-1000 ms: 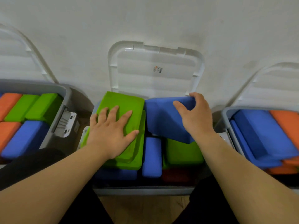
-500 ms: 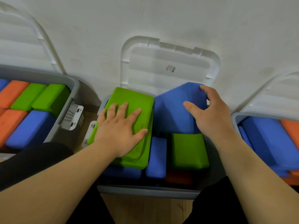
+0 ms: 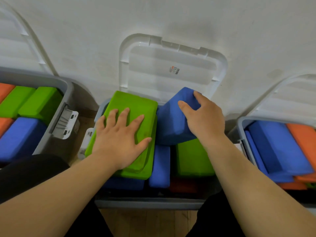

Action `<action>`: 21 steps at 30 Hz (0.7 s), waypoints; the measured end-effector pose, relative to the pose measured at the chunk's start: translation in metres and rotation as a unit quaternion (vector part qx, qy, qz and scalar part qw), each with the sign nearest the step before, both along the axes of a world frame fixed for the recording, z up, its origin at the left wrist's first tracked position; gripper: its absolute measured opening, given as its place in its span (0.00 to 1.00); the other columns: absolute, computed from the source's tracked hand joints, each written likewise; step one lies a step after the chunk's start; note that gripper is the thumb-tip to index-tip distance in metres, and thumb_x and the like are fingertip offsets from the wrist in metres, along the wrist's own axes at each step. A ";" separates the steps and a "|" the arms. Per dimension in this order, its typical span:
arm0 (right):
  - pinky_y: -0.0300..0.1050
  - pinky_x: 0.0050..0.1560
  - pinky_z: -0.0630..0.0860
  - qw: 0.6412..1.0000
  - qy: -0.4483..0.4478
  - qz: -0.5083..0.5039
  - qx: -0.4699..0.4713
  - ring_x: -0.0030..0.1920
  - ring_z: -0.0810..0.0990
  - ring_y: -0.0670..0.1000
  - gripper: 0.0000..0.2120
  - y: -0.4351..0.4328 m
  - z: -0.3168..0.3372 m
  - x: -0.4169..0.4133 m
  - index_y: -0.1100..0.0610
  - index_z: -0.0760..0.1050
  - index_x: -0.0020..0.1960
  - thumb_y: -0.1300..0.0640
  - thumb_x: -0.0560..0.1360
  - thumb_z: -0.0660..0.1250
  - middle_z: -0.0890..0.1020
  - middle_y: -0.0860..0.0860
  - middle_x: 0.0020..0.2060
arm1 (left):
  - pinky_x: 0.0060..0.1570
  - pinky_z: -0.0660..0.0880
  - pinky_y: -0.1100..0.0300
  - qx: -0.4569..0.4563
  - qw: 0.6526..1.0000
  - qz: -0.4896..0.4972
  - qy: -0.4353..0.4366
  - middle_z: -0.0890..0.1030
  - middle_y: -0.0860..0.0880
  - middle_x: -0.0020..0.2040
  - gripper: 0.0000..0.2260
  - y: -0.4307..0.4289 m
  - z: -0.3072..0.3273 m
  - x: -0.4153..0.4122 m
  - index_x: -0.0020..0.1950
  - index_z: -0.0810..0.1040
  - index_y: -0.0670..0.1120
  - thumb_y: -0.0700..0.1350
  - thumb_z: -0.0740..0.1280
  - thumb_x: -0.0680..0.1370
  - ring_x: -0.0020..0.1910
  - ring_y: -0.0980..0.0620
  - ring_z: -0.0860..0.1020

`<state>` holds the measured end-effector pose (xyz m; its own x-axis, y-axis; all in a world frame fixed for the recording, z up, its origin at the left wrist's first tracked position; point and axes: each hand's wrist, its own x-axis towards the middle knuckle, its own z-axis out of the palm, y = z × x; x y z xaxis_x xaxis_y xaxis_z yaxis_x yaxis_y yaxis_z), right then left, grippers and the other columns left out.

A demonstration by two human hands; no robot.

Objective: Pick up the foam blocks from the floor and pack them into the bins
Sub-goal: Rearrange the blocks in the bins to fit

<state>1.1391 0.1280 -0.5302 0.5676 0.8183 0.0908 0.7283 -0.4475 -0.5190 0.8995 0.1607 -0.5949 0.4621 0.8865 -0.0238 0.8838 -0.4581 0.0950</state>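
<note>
Ok, forearms run off the bottom edge, and black clothing hides the near corners of the middle bin (image 3: 148, 203). The bottom layer is in shadow; only a red-orange edge and blue ends show. On the left side of the bin, the left hand (image 3: 119, 139) lies flat with fingers spread on the top green block (image 3: 135, 103), which is stacked on another green one. The right hand (image 3: 203, 120) grips the tilted blue block (image 3: 172, 124) at its far corner, thumb on the face and fingers curled over the top. Its lower edge is over a green block at the right side. The white lid (image 3: 171, 65) leans on the wall (image 3: 171, 14). The left bin (image 3: 66, 93) and right bin (image 3: 241, 122) are cut off, and both are packed.
</note>
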 end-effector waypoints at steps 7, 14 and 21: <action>0.53 0.63 0.70 0.997 0.006 0.055 -0.049 0.69 0.73 0.60 0.27 0.029 -0.023 0.002 0.46 0.60 0.81 0.41 0.84 0.50 0.73 0.55 0.73 | 0.76 0.52 0.38 -0.005 1.000 -0.003 0.000 0.54 0.48 0.83 0.36 0.002 0.001 -0.002 0.81 0.50 0.65 0.76 0.43 0.75 0.81 0.39 0.50; 0.55 0.65 0.70 0.979 0.085 0.102 -0.154 0.67 0.73 0.65 0.29 0.035 -0.098 0.007 0.44 0.46 0.84 0.44 0.86 0.50 0.70 0.63 0.73 | 0.76 0.51 0.38 -0.016 1.000 -0.006 0.007 0.52 0.48 0.83 0.35 0.005 0.003 -0.001 0.81 0.47 0.66 0.75 0.41 0.75 0.80 0.40 0.49; 0.60 0.78 0.56 0.976 0.005 0.105 -0.190 0.77 0.61 0.67 0.37 0.056 -0.145 0.009 0.42 0.45 0.83 0.30 0.77 0.43 0.61 0.64 0.78 | 0.75 0.53 0.38 -0.003 1.000 0.001 0.008 0.55 0.47 0.82 0.33 0.006 0.000 0.001 0.81 0.52 0.65 0.73 0.43 0.76 0.80 0.39 0.52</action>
